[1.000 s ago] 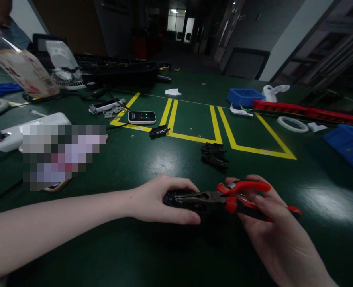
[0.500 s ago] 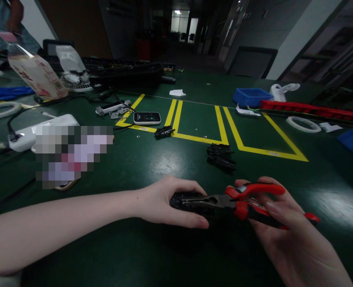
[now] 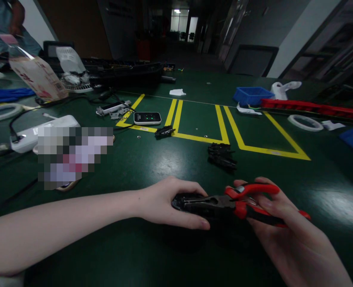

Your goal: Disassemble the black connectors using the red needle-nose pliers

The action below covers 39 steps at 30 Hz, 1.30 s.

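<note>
My left hand is closed around a small black plastic part, thumb on the near side and fingers on the far side. In my right hand are pliers with red and black handles, palm under them and thumb on top. The dark jaws of the pliers point left and lie over the black part between my left thumb and fingers; whether they grip it is too dark to tell. Beyond my hands lie several similar black parts, with another dark one farther left.
Yellow tape outlines mark the green table. A white device with green lights, a power strip and a bottle are at left. At right stand a blue bin, a red strip and a tape roll. A person is at the far left.
My right hand's fingers and the plier handles have shifted slightly left, and the handles look a little closer together. My left hand stays nearly in place around the black part.
</note>
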{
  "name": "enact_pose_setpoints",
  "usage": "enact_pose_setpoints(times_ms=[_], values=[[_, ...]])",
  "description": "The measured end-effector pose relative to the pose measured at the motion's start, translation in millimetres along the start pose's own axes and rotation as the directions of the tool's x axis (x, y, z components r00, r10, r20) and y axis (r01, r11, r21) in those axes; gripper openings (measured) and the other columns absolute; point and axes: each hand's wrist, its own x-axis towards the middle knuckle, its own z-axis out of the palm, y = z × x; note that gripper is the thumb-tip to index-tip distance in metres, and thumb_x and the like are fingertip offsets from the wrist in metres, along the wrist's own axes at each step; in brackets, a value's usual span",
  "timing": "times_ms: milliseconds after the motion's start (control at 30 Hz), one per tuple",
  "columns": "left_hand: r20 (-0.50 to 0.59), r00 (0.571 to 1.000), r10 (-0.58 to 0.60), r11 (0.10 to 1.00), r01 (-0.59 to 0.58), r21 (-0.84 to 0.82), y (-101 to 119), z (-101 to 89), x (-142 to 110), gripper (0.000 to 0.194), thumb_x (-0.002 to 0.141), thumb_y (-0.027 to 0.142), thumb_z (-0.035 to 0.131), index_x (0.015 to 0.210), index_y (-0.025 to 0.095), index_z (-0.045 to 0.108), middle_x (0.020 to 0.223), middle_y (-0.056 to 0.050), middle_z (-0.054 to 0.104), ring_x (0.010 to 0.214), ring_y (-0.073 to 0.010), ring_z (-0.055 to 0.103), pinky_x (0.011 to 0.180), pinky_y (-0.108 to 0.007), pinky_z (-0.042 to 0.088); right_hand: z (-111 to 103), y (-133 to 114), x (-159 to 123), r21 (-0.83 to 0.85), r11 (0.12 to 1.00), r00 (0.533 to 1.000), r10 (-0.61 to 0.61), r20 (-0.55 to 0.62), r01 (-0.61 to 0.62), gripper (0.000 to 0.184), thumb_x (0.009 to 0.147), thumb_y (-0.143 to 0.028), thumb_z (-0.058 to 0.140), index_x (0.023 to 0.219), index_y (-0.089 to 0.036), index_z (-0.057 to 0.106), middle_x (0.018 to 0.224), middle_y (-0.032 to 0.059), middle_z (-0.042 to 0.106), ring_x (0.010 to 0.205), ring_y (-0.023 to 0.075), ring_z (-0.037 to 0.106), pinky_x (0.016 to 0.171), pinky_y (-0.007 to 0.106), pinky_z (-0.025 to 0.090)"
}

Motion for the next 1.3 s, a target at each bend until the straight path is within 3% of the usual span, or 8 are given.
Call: enact_pose_setpoints(times_ms=[233,400,533,833,967,1067,1300], values=[[-0.023,1.0,0.006,0.999,-0.007,-0.043,-2,0.8,0,0.041,0.085,0.035,0.093,0.114,0.015,0.074,0.089,0.001,0.073,0.075,-0.0138,0.066,0.065,-0.024,0.049,-10,-1,19,-0.015,0.994,0.994,0.105,-0.028,-0.106,0.07,0.039,-0.036,0.108,0.102,-0.027,0.079,0.108,0.0057,0.087,0.101,0.0307,0.084,0.079,0.033,0.071],[-0.019,0.999,0.026,0.999,-0.027,-0.03,-4,-0.1,0,0.043,0.085,0.037,0.092,0.116,0.013,0.074,0.091,-0.001,0.073,0.076,-0.0146,0.067,0.066,-0.024,0.05,-25,5,30,0.006,0.987,0.987,0.162,0.011,-0.162,0.064,0.05,-0.035,0.106,0.108,-0.031,0.08,0.119,0.0025,0.086,0.106,0.0285,0.083,0.08,0.03,0.071],[-0.011,1.0,0.007,1.0,-0.007,0.017,-5,-0.8,1,0.049,0.084,0.041,0.092,0.119,0.011,0.074,0.089,-0.002,0.072,0.075,-0.0155,0.067,0.065,-0.025,0.051,-31,11,33,0.036,0.974,0.975,0.22,0.039,-0.222,0.061,0.055,-0.035,0.106,0.11,-0.029,0.08,0.122,0.0061,0.085,0.108,0.0276,0.083,0.077,0.025,0.069],[-0.034,0.999,0.001,0.999,-0.002,-0.036,-3,-0.1,1,0.045,0.083,0.037,0.094,0.116,0.013,0.074,0.092,-0.001,0.073,0.078,-0.0144,0.067,0.069,-0.024,0.051,-36,11,33,0.039,0.976,0.977,0.215,0.0,-0.215,0.075,0.052,-0.036,0.106,0.122,-0.031,0.078,0.131,0.0064,0.082,0.11,0.0298,0.082,0.081,0.029,0.07],[-0.02,1.0,0.001,0.999,-0.002,-0.053,-3,-1.2,0,0.042,0.084,0.034,0.094,0.115,0.015,0.074,0.09,0.001,0.073,0.076,-0.0129,0.066,0.066,-0.023,0.049,-30,6,32,0.051,0.976,0.977,0.211,0.021,-0.212,0.065,0.051,-0.033,0.106,0.111,-0.031,0.081,0.122,0.0038,0.085,0.108,0.0286,0.083,0.077,0.026,0.069],[-0.024,1.0,-0.009,0.998,0.008,-0.054,-4,-2.2,0,0.039,0.084,0.033,0.094,0.113,0.016,0.075,0.092,0.001,0.073,0.079,-0.014,0.068,0.069,-0.024,0.051,-29,3,34,0.069,0.975,0.977,0.213,-0.027,-0.21,0.055,0.052,-0.027,0.103,0.104,-0.029,0.082,0.114,0.0026,0.086,0.105,0.0277,0.083,0.071,0.022,0.069],[-0.008,1.0,0.01,0.997,-0.011,-0.071,-4,-1.7,-1,0.037,0.086,0.033,0.092,0.113,0.016,0.074,0.096,-0.001,0.075,0.083,-0.0155,0.069,0.071,-0.025,0.052,-37,0,39,0.133,0.953,0.959,0.281,-0.042,-0.273,0.052,0.055,-0.022,0.097,0.104,-0.03,0.081,0.111,0.0042,0.086,0.093,0.0253,0.084,0.069,0.023,0.068]])
